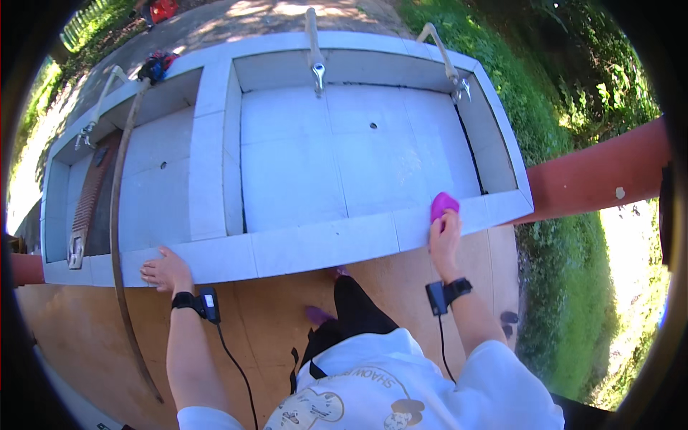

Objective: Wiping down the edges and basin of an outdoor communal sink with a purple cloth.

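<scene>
Before me is a white-tiled double sink (322,244) with a wide front rim. My left hand (169,269) rests palm down on that rim at the left basin, fingers spread and holding nothing. Farther right, my right hand (445,242) grips a bright pink hand-sized object (445,204), possibly a brush or sponge. It sits on the front rim near the right corner of the larger basin. My fingers cover its lower part. Both wrists carry a black strap with a small cabled device.
A long wooden pole (119,177) leans across the left basin, dark cloth (155,65) at its top. Beside it stands a ridged washboard (88,199). Metal taps (318,78) on pipes overhang the basins. A red post (602,166) adjoins the right end.
</scene>
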